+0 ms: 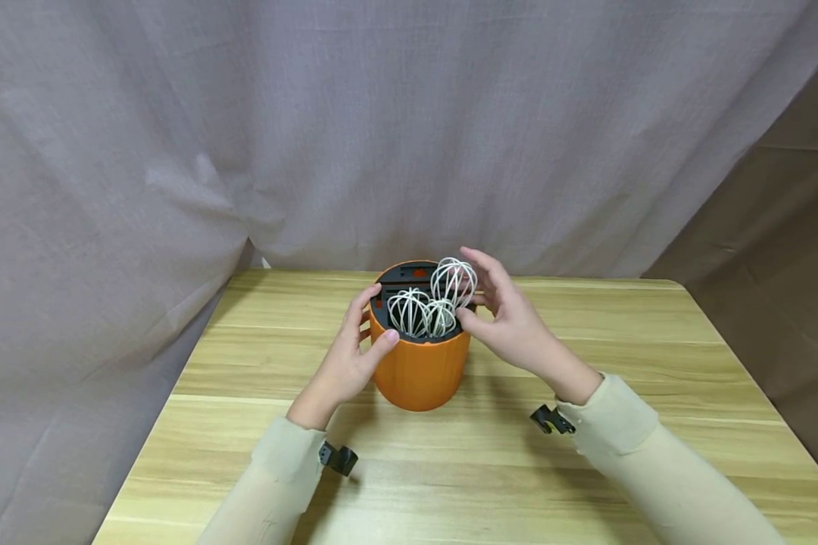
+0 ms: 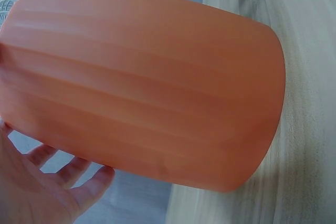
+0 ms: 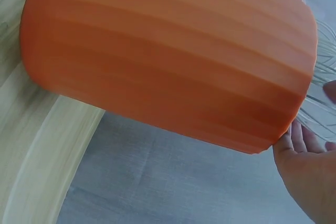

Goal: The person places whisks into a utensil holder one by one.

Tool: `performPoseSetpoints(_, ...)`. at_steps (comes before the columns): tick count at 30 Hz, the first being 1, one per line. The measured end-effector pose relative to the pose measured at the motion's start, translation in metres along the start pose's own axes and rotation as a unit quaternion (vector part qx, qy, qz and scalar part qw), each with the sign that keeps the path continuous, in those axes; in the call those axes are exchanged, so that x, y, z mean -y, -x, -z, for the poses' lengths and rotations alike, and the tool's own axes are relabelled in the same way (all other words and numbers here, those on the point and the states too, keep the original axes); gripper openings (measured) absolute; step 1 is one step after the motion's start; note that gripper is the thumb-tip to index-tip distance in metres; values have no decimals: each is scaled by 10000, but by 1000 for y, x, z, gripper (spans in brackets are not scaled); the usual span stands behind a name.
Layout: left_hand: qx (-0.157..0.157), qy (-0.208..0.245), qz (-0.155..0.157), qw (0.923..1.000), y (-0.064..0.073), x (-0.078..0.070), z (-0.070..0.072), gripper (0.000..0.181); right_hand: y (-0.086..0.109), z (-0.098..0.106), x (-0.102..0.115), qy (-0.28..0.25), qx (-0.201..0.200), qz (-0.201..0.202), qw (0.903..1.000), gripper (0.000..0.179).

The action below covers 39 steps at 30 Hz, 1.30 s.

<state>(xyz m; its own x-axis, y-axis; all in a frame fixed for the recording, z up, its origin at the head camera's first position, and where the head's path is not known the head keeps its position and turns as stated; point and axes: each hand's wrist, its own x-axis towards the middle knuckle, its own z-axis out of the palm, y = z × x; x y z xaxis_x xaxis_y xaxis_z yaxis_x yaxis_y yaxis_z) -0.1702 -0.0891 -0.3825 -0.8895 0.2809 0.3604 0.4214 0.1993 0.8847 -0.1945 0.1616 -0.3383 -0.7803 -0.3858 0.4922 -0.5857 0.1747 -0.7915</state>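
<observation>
An orange utensil holder [image 1: 419, 375] with a dark slotted top [image 1: 404, 274] stands upright on the table. Three white wire whisks stick out of it, heads up: a left whisk [image 1: 409, 312], a small middle whisk [image 1: 441, 318] and a taller right whisk [image 1: 454, 278]. My left hand [image 1: 348, 354] holds the holder's left side, thumb on the front rim and fingers spread along the side. Around the right whisk, by the rim, is my right hand [image 1: 511, 322], its fingers extended behind the wires and its thumb in front, apart. The whisks' handles are hidden inside the holder.
The wood-grain table [image 1: 620, 424] reaches back to a grey curtain [image 1: 409, 136]. A brown cloth [image 1: 784, 250] hangs along the right side. Dark camera mounts sit at both wrists, below the sleeves.
</observation>
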Motion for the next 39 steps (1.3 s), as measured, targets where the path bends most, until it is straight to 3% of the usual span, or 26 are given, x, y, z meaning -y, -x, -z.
performPoseSetpoints(4, 5, -12, 0, 10000, -1, 0, 0, 66, 0, 3, -1, -48, 44, 187, 9998, 74)
performPoseSetpoints(6, 2, 1, -16, 10000, -1, 0, 0, 66, 0, 2, 8, 34, -3, 269, 9996, 66)
performPoseSetpoints(11, 0, 4, -22, 10000, -1, 0, -1, 66, 2, 1, 27, 783, -96, 551, 9954, 54)
performPoseSetpoints(17, 62, 16, 24, 10000, -2, 1, -1, 67, 6, 9, -2, 1716, 21, 670, 9829, 63)
performPoseSetpoints(21, 59, 54, 24, 10000, -3, 2, 0, 67, 6, 12, -14, 2004, 212, 669, 9772, 65)
performPoseSetpoints(28, 97, 59, 59, 9999, -4, 4, 2, 67, 5, 13, -15, 2227, 436, 832, 9703, 65)
performPoseSetpoints(35, 46, -104, 25, 9999, -10, 37, 0, 71, 6, 13, -16, 2320, 471, 928, 9671, 66)
performPoseSetpoints(39, 124, -482, 135, 9987, -9, 40, 4, 73, 12, 16, -21, 2437, 336, 701, 9667, 75)
